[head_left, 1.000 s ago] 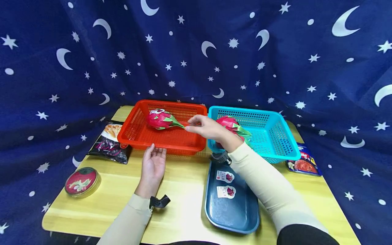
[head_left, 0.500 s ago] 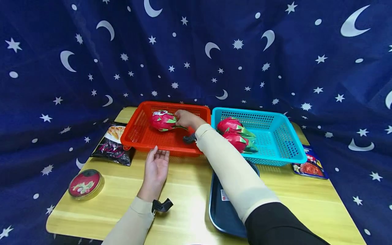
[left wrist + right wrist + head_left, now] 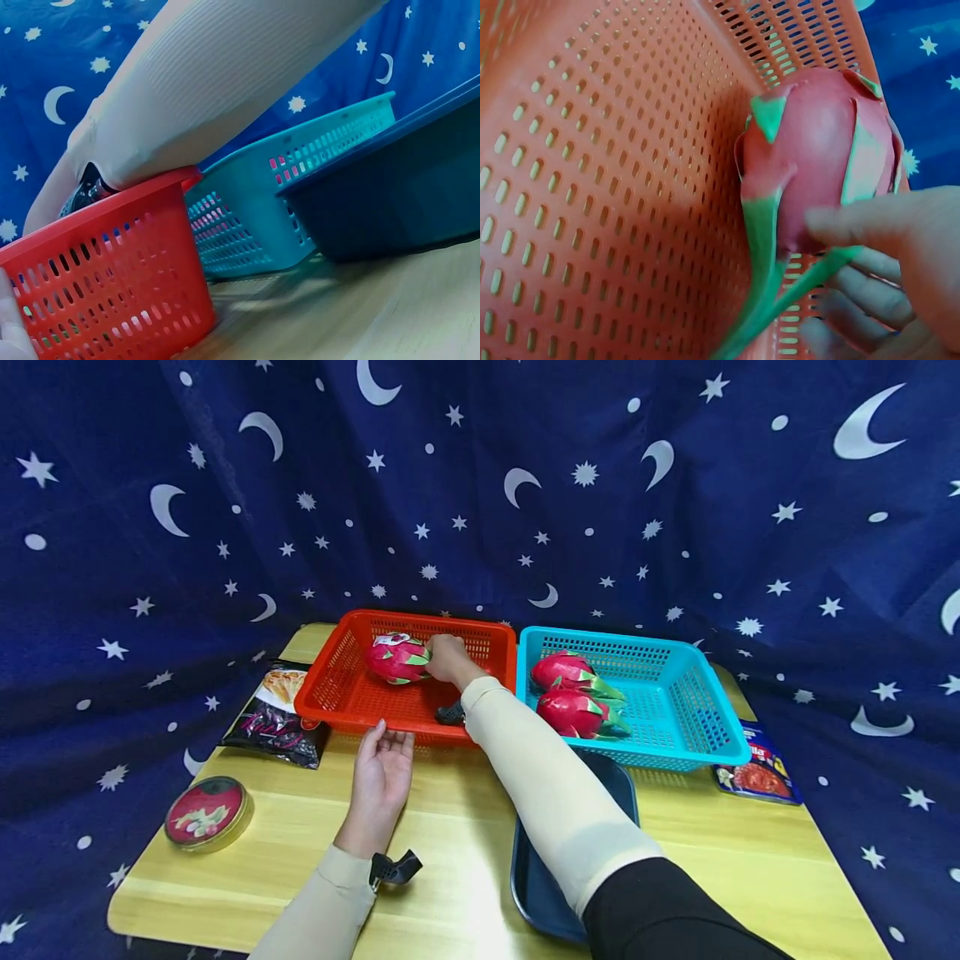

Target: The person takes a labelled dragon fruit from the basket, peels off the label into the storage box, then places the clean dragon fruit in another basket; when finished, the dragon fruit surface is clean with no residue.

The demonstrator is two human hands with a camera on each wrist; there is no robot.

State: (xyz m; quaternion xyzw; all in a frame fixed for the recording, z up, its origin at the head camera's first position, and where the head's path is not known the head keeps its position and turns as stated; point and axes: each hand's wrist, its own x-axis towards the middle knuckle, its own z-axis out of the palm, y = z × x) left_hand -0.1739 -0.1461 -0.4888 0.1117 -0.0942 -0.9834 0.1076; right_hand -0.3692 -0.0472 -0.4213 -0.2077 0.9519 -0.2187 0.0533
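Observation:
A red dragon fruit (image 3: pixel 396 661) with green leaf tips and a white sticker lies in the red basket (image 3: pixel 352 697). My right hand (image 3: pixel 447 662) reaches into that basket and holds the fruit at its leafy end. In the right wrist view, the thumb of the right hand (image 3: pixel 900 277) lies against the dragon fruit (image 3: pixel 817 142), its fingers curled behind a green leaf. My left hand (image 3: pixel 384 772) is palm up at the basket's front, relaxed fingertips at the rim. Two more dragon fruits (image 3: pixel 573 714) lie together in the turquoise basket (image 3: pixel 731 747).
A dark blue tray (image 3: pixel 543 902) stands at the front right, partly under my right sleeve. Left of the red basket lie a black snack bag (image 3: pixel 273 714) and a round red tin (image 3: pixel 208 812). A blue food packet (image 3: pixel 761 768) lies at the right. A starry curtain (image 3: pixel 480 485) hangs behind.
My right hand has moved left and deeper into the red basket, from the leaf tip to the fruit's body. The left hand has stayed at the basket's front; the view has shifted slightly.

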